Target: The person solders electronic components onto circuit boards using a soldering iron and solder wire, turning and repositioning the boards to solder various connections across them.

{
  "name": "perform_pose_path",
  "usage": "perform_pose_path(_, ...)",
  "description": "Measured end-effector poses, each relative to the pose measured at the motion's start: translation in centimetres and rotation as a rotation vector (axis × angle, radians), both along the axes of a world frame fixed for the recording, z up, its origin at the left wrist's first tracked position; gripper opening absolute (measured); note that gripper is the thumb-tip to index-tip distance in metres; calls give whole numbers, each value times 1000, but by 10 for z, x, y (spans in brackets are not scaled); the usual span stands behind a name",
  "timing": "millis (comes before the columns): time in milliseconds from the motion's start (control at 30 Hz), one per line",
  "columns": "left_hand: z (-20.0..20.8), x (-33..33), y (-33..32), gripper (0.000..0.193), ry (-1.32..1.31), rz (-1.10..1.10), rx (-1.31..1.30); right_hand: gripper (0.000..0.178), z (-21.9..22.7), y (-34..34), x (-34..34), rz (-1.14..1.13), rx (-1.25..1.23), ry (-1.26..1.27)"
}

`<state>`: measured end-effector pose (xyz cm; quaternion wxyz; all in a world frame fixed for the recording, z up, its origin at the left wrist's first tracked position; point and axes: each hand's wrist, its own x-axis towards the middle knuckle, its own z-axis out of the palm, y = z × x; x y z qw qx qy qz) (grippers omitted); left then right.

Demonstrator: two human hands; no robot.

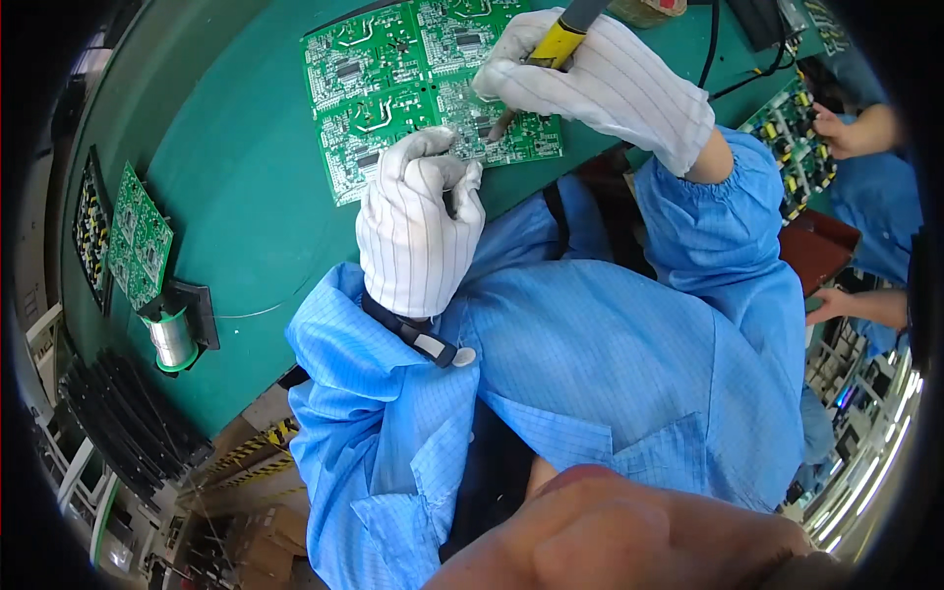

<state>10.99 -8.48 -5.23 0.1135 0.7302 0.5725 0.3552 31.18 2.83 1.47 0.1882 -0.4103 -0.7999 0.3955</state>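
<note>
The green surface (256,177) ran across the upper left of my head view, its edges bent by the lens. On it, near the top and in front of the wearer, I saw the panel (413,98), a flat green sheet of four circuit boards. The right hand (610,93), in a striped white glove, had its fingers closed around the yellow and grey handle of the iron (560,41), whose tip pointed down at the panel's near right quarter; I could not tell whether it touched. The left hand (418,231), gloved alike, was at the panel's near edge with fingers curled and thumb close to forefinger; I could not tell whether it pinched anything. A black strap (413,329) circled its wrist. Well off to the left stood the spool (174,341), a thin wire (261,314) trailing from it across the surface toward the left sleeve. Just beyond it, a small board (141,241) leaned beside a black-edged one (93,231). At the far right, a co-worker's hand (834,133) touched another board (792,143).
</note>
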Motion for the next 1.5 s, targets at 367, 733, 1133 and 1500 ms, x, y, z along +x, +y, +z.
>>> perform_pose_path(367, 1, -1, 2, 23, 95, 18, 45, 33, -5, 8, -2, 85, 23, 48)
perform_pose_path(733, 4, 0, 2, 15, 40, 10, -18, 38, 0, 16, 1, -20, -288, 45)
perform_pose_path(1133, 2, 0, 4, 15, 49, -1, -4, 33, 0, 16, 0, -33, -287, 41)
perform_pose_path(1500, 0, -1, 5, 22, 106, -1, 46, 34, -5, 22, 1, 78, -212, 60)
